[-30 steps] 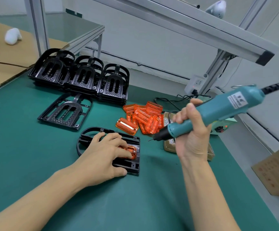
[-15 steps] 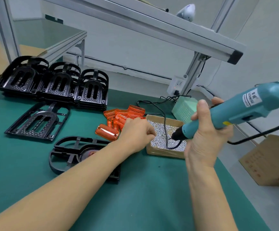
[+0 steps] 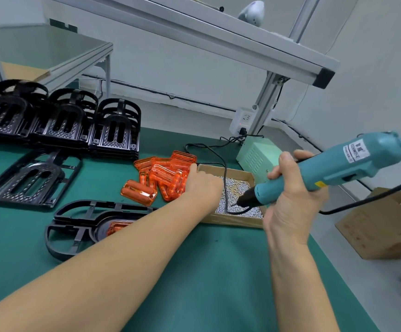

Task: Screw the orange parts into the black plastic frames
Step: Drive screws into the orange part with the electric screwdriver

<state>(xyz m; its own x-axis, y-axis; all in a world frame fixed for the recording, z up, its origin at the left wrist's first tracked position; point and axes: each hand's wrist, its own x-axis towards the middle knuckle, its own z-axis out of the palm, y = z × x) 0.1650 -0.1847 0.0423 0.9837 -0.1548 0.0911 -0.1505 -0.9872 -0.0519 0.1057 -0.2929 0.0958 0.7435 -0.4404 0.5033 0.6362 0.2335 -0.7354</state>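
You are reaching your left hand (image 3: 200,185) into the shallow cardboard box of small silver screws (image 3: 239,220), fingers hidden, so its grasp cannot be told. Your right hand (image 3: 293,188) is gripping the teal electric screwdriver (image 3: 333,168), tip over the screws. The black plastic frame holding an orange translucent part (image 3: 116,227) is lying at eight o'clock from both hands, long axis running nine to three, nearer your left arm.
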